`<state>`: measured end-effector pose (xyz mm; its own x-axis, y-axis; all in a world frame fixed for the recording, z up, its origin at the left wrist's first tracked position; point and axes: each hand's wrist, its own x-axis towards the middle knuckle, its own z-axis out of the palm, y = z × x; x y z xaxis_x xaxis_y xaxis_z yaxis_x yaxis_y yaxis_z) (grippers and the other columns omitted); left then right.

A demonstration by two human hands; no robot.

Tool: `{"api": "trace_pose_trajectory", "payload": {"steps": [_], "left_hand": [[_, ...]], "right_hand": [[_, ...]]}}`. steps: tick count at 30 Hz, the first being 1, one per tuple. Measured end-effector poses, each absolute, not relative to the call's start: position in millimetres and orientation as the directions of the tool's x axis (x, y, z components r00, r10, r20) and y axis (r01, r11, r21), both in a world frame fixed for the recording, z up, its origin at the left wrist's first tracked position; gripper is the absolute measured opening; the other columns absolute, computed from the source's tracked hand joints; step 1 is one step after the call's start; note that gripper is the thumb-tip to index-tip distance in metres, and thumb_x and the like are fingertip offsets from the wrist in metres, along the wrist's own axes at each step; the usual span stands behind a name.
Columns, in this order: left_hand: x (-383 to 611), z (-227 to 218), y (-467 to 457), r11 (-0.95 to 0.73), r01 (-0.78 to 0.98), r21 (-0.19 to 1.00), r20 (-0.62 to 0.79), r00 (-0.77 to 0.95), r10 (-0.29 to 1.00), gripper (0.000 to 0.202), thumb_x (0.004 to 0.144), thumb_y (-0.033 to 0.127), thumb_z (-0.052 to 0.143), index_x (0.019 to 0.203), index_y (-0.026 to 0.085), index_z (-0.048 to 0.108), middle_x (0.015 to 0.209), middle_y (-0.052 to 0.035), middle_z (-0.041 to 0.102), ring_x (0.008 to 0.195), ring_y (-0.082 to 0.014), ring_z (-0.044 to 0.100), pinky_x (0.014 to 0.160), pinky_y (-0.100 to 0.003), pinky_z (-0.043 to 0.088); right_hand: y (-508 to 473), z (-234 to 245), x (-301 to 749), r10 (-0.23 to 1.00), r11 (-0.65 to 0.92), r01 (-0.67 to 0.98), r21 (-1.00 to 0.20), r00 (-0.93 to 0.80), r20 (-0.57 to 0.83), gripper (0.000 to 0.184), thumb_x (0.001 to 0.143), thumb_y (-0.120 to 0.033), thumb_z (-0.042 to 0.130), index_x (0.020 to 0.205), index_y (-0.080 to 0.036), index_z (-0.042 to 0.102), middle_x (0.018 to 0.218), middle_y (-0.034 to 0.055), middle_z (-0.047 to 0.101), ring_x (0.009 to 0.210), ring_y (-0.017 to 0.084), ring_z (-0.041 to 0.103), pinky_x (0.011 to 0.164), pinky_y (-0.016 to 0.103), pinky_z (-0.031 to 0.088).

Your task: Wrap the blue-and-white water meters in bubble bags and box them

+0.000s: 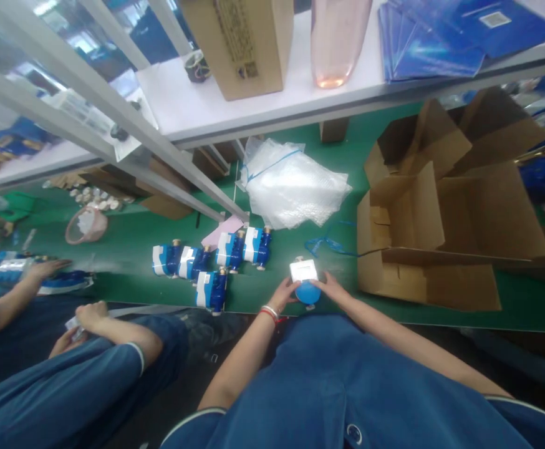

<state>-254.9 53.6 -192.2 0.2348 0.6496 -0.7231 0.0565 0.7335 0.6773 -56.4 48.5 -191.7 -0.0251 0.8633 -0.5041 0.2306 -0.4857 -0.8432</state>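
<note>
A blue water meter with a white top (305, 279) stands at the near edge of the green table (127, 240). My left hand (284, 292) grips its left side and my right hand (329, 286) grips its right side, fingers wrapped round the blue body. A red and white band is on my left wrist. To the left lie several more blue and white meters (211, 262) in a loose group on the table.
An open cardboard box (436, 243) stands to the right. A pile of clear plastic bags (291, 184) lies behind the meters. A white shelf (254, 106) above holds a carton and blue booklets. Co-workers' arms (113, 333) are at the left.
</note>
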Motion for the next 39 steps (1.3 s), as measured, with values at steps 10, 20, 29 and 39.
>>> {"api": "trace_pose_trajectory", "payload": {"steps": [10,20,29,39], "left_hand": [[-190,-177,246,0.249,0.604,0.757,-0.433,0.179,0.883,0.04,0.082,0.037,0.061,0.116,0.016,0.059,0.13,-0.0173,0.052,0.132,-0.0324,0.036,0.111,-0.045,0.024],[-148,-183,430,0.035,0.738,0.674,-0.22,0.156,0.963,0.03,0.076,0.017,0.064,0.105,0.013,0.057,0.132,-0.0189,0.045,0.137,-0.0344,0.02,0.114,-0.048,0.011],[-183,-151,393,-0.007,0.758,0.652,-0.17,0.155,0.973,0.021,0.09,0.027,0.045,0.085,0.018,0.063,0.102,-0.0147,0.059,0.112,-0.0283,0.048,0.107,-0.041,0.027],[-239,-100,187,0.379,0.432,0.818,-0.353,-0.143,0.925,0.02,0.077,0.036,0.061,0.088,0.019,0.062,0.075,-0.003,0.062,0.072,-0.0189,0.058,0.072,-0.031,0.046]], "right_hand": [[49,-221,-6,0.752,-0.65,-0.223,-0.727,-0.045,-0.658,0.068,0.058,-0.049,0.076,0.114,-0.016,0.057,0.113,0.0115,0.066,0.104,0.031,0.062,0.093,0.051,0.047],[61,-247,2,0.729,-0.683,-0.118,-0.721,-0.047,-0.683,0.076,0.043,-0.049,0.08,0.109,-0.018,0.057,0.112,0.0124,0.066,0.111,0.036,0.057,0.1,0.049,0.041],[61,-242,3,0.707,-0.707,-0.106,-0.699,-0.096,-0.701,0.079,0.048,-0.052,0.078,0.115,-0.018,0.055,0.113,0.0119,0.065,0.11,0.034,0.058,0.1,0.048,0.042],[57,-213,0,0.731,-0.682,-0.251,-0.687,-0.188,-0.656,0.073,0.057,-0.052,0.074,0.119,-0.019,0.054,0.119,0.0101,0.063,0.111,0.033,0.058,0.097,0.051,0.043]]}}
